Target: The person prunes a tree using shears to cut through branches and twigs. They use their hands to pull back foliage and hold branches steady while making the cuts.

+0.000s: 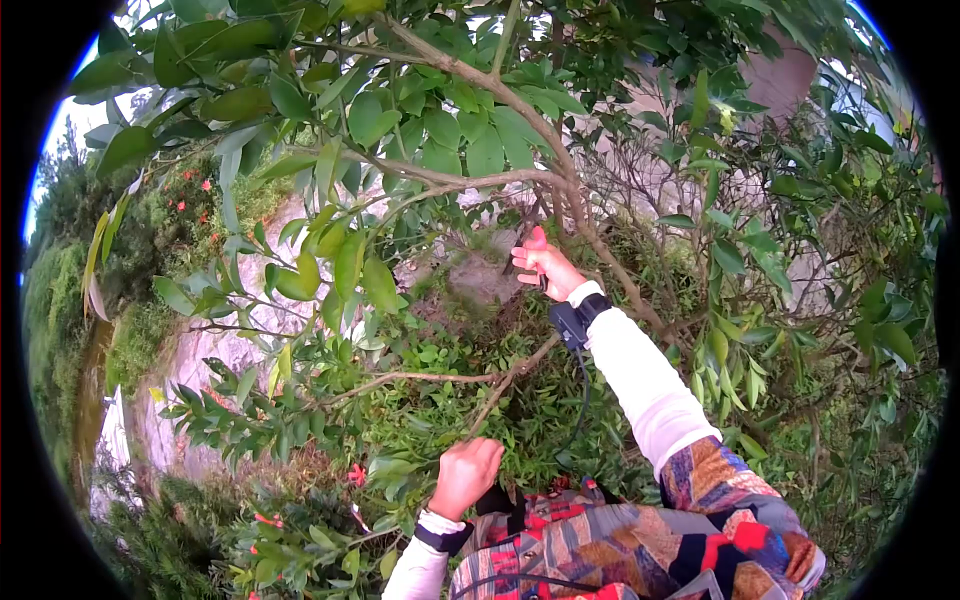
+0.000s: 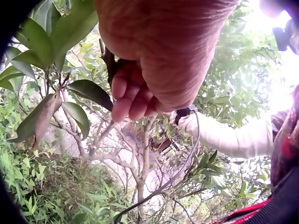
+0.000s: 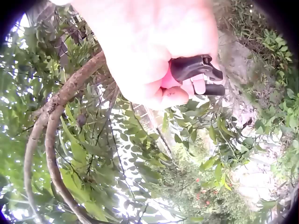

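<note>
Low in the head view, my left hand (image 1: pixel 467 478) grips the lower end of a thin branch (image 1: pixel 497 394). In the left wrist view the fingers of that hand (image 2: pixel 161 51) curl round a dark stem (image 2: pixel 109 63), partly hidden by the palm. My right hand (image 1: pixel 552 268) is raised beside a thicker forked limb (image 1: pixel 600 245). The right wrist view shows this hand (image 3: pixel 145 51) holding a black-handled tool (image 3: pixel 190 67), with fingers bent around it; its far end is unclear.
Leafy branches (image 1: pixel 485 150) spread above and left of the right hand. A brown curled leaf (image 2: pixel 46 116) hangs near the left hand. Bare twigs and foliage stand at the right, over green undergrowth (image 1: pixel 420 410). A cable (image 1: pixel 585 400) hangs from the right wrist.
</note>
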